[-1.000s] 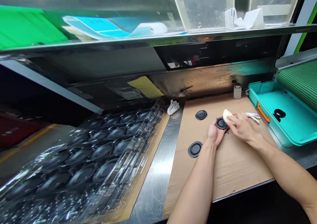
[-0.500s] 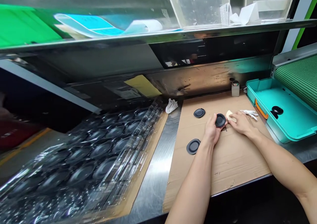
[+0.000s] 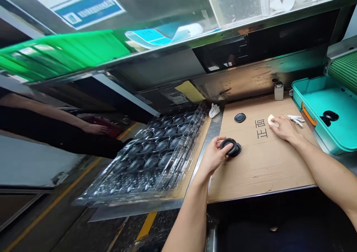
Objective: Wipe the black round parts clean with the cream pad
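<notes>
My left hand (image 3: 212,156) is closed on a black round cap-like part (image 3: 225,145), thumb over its top. It is just above or against a second black part (image 3: 238,150) on the cardboard sheet (image 3: 267,162); I cannot tell if they touch. My right hand (image 3: 286,129) grips a cream-coloured pad (image 3: 270,119), pressed low near the cardboard. Beyond my left hand, another black part (image 3: 240,117) lies flat by itself. White crumpled gloves or cloth (image 3: 297,119) lie just past my right hand.
At left, a clear plastic tray (image 3: 164,159) holds many black parts. A teal bin (image 3: 343,133) with black pieces stands at right, a small bottle (image 3: 279,91) behind. A shelf with a green crate (image 3: 69,53) hangs above. Another person's arm (image 3: 55,114) is at far left.
My left hand has moved left, away from the right hand, carrying the black part to the one lying nearer me. The right hand keeps the pad. The view has swung left, showing another person.
</notes>
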`<action>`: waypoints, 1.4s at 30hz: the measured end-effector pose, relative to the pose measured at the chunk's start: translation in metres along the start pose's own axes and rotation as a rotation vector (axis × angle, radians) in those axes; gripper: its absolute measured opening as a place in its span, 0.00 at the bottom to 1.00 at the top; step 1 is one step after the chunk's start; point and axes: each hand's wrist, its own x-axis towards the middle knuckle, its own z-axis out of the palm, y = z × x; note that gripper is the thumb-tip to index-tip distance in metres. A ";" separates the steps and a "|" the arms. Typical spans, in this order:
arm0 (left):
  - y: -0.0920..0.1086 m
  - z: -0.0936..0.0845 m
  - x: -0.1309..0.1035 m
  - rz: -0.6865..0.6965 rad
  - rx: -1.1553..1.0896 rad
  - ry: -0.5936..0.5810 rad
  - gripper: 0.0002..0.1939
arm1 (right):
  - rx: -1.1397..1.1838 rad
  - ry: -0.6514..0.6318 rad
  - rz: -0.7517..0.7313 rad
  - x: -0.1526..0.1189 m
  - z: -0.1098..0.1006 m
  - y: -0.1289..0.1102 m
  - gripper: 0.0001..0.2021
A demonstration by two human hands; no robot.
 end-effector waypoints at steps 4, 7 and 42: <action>-0.021 -0.004 0.000 0.010 0.160 0.031 0.21 | -0.003 0.001 0.004 0.000 0.000 0.001 0.16; -0.026 0.007 0.002 0.123 0.339 0.058 0.13 | -0.005 -0.013 0.009 0.000 -0.002 0.001 0.17; 0.025 0.011 -0.039 -0.249 -0.899 -0.244 0.26 | -0.010 -0.007 -0.001 -0.001 0.000 0.004 0.17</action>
